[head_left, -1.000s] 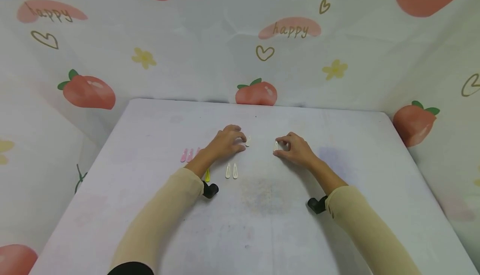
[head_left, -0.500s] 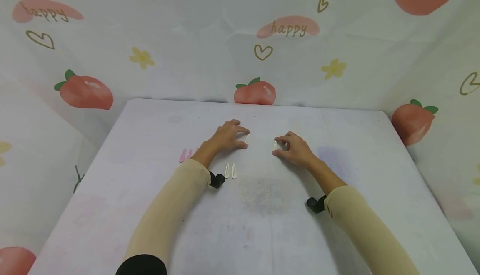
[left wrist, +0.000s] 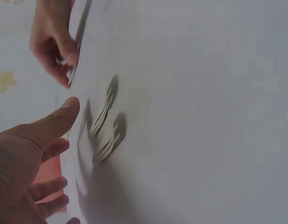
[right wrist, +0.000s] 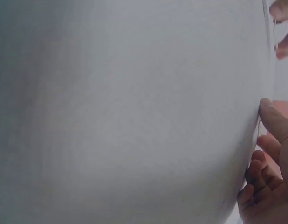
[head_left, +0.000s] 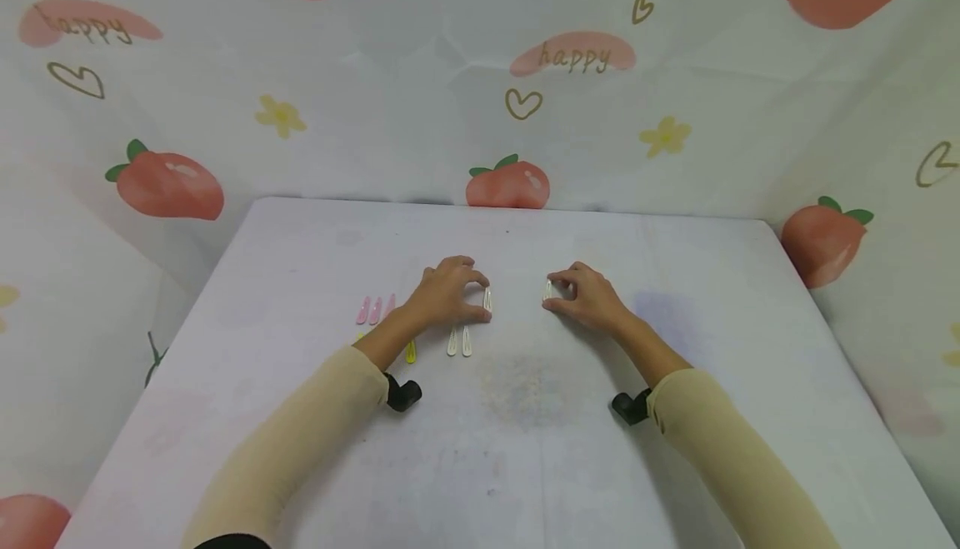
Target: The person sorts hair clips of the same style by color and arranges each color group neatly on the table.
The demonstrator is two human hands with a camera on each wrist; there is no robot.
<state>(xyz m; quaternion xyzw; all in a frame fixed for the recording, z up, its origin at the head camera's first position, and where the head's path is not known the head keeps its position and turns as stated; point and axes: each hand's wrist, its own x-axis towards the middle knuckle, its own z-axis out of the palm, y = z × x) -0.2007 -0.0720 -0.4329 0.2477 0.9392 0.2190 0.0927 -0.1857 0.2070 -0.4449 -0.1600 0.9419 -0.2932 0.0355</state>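
Note:
In the head view my left hand [head_left: 448, 295] pinches a white snap hair clip [head_left: 487, 300] by its two ends, thumb at the near end and index finger at the far end. My right hand [head_left: 591, 295] pinches another white hair clip [head_left: 548, 291] the same way, a short distance to the right. Two more white hair clips [head_left: 467, 341] lie side by side just in front of the left hand. The left wrist view shows this cream-white pair [left wrist: 106, 147] close up beside the left thumb [left wrist: 60, 119]. In the right wrist view, the clip between the right fingers [right wrist: 273, 119] is mostly hidden.
Left of the left forearm lies a row of pink hair clips [head_left: 377, 311]. A yellow hair clip [head_left: 410, 351] sits beside the left wrist, and another yellow bit shows past the forearm. The white table [head_left: 675, 449] ends at a patterned cloth [head_left: 405, 116] behind.
My left hand has closed its thumb and finger on the white hair clip and brought it nearer and slightly left, toward the white pair. My right hand has stayed in place with its clip.

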